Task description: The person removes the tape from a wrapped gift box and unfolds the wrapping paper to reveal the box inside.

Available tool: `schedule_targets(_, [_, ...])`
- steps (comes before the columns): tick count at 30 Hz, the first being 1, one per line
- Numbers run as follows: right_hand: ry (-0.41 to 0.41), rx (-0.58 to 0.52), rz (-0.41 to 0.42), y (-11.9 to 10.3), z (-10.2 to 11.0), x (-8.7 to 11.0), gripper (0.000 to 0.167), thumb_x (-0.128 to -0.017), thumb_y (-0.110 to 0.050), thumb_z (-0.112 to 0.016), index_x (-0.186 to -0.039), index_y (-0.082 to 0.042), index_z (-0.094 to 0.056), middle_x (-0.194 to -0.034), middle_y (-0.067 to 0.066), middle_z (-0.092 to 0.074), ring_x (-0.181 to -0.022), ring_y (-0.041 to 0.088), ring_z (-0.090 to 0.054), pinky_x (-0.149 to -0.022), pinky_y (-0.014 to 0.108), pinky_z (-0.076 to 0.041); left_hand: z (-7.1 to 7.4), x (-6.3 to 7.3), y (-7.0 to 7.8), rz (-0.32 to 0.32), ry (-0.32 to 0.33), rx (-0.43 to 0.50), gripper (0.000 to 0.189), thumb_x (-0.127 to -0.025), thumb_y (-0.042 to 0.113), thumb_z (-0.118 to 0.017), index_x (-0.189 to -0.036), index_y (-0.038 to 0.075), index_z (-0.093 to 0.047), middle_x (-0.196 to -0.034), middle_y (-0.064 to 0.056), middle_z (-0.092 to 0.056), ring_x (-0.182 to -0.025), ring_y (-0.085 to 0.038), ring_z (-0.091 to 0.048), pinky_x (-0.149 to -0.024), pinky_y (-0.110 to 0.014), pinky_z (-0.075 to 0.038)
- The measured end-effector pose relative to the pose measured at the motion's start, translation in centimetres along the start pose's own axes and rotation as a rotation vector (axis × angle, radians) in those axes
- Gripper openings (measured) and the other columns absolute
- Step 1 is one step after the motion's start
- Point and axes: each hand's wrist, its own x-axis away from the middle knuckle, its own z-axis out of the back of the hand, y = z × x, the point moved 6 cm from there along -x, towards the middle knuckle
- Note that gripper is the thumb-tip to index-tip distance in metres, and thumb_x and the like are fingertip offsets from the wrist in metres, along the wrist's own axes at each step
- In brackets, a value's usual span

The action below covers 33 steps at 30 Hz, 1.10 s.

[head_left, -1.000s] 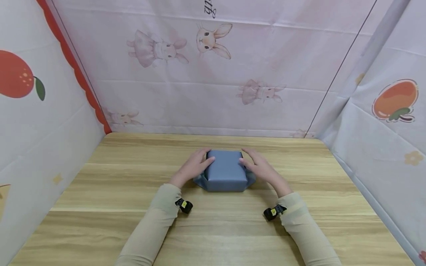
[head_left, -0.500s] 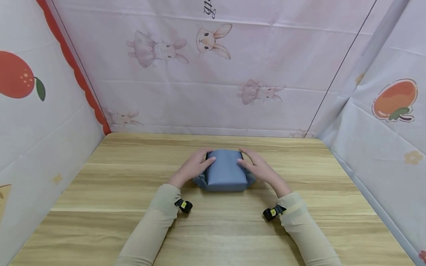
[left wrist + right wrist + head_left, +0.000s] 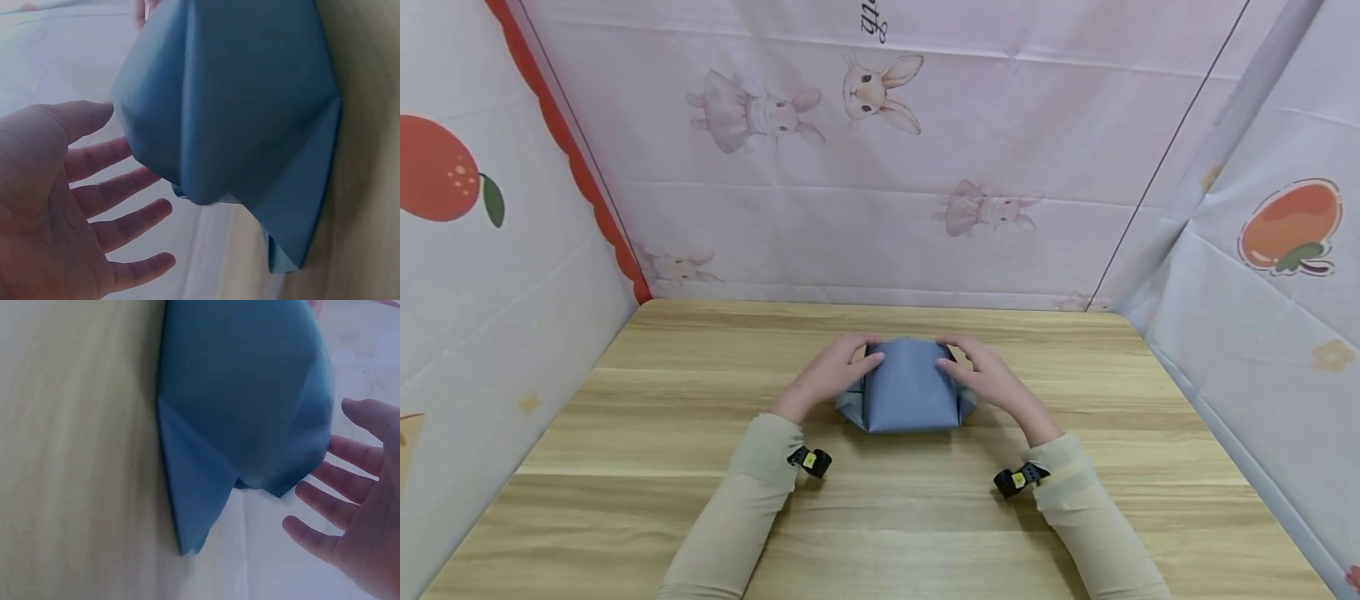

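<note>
A blue wrapped bundle, with a smooth sheet-like surface, sits at the middle of the table. Its top slopes down to the front edge, and folded flaps stick out low on both sides. My left hand is at its far left corner, the thumb at the edge and the straight fingers reaching behind. At the far right corner, my right hand mirrors this. In the left wrist view, the left fingers are spread and partly hidden by the blue sheet. The right fingers are likewise spread beside the sheet. What lies inside is hidden.
The wooden table ends at a back wall hung with rabbit-print cloth. White fruit-print cloths flank it left and right. Each sleeve carries a small black wrist camera.
The bundle's crisp top and front edges have gone; its top now bulges at the back and slopes to the front. Both hands have hardly moved.
</note>
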Motion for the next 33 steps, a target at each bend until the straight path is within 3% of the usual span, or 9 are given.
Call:
schedule_targets(5, [0.023,0.009,0.020,-0.8,0.8,0.3,0.042,-0.099,-0.031,-0.058,-0.134,-0.008,-0.056,-0.138,0.013,-0.057,-0.133,0.031,-0.049,-0.108,0.053,-0.040,0.3,0.3,0.8,-0.002,0.010,-0.038,0.042,-0.101,0.036,-0.052,-0.134,0.010,-0.057,-0.138,-0.009,-0.057,-0.131,-0.026,-0.051,-0.107,-0.045,-0.042])
schedule_targets(11, [0.052,0.024,0.059,-1.7,1.9,0.8,0.032,-0.097,-0.025,-0.061,-0.123,-0.007,-0.065,-0.123,0.012,-0.067,-0.119,0.030,-0.060,-0.103,0.052,-0.045,0.7,0.9,2.2,-0.049,0.010,-0.085,0.032,-0.101,0.033,-0.053,-0.122,0.012,-0.065,-0.120,-0.006,-0.066,-0.108,-0.019,-0.061,-0.091,-0.040,-0.050])
schedule_targets(16, [0.048,0.034,0.101,-2.5,2.7,1.3,0.024,-0.096,-0.022,-0.062,-0.114,-0.007,-0.069,-0.112,0.010,-0.071,-0.106,0.027,-0.065,-0.097,0.050,-0.049,1.1,1.8,3.4,-0.086,-0.003,-0.099,0.024,-0.102,0.031,-0.052,-0.110,0.016,-0.068,-0.099,0.001,-0.068,-0.083,-0.014,-0.057,-0.075,-0.032,-0.048])
schedule_targets(22, [0.025,0.029,0.112,-2.7,3.3,2.3,0.016,-0.096,-0.021,-0.063,-0.103,-0.009,-0.072,-0.100,0.004,-0.073,-0.095,0.021,-0.067,-0.091,0.047,-0.053,1.4,2.9,4.3,-0.123,-0.032,-0.135,0.022,-0.102,0.032,-0.051,-0.101,0.018,-0.068,-0.081,0.004,-0.062,-0.070,-0.013,-0.052,-0.065,-0.028,-0.043])
schedule_targets(26, [-0.004,0.042,0.116,-2.3,3.2,3.3,0.012,-0.096,-0.022,-0.063,-0.099,-0.016,-0.073,-0.098,0.000,-0.073,-0.094,0.018,-0.068,-0.084,0.042,-0.054,1.4,3.7,4.6,-0.188,-0.047,-0.171,0.021,-0.101,0.032,-0.052,-0.099,0.018,-0.067,-0.077,0.006,-0.060,-0.066,-0.013,-0.051,-0.062,-0.027,-0.042])
schedule_targets(33, [-0.082,-0.013,0.150,-2.1,2.6,5.1,0.012,-0.097,-0.021,-0.061,-0.098,-0.018,-0.072,-0.095,-0.003,-0.073,-0.088,0.008,-0.066,-0.076,0.029,-0.054,1.1,5.8,5.2,-0.344,-0.042,-0.239,0.018,-0.098,0.030,-0.058,-0.101,0.016,-0.070,-0.092,0.007,-0.070,-0.074,-0.001,-0.057,-0.070,-0.026,-0.052])
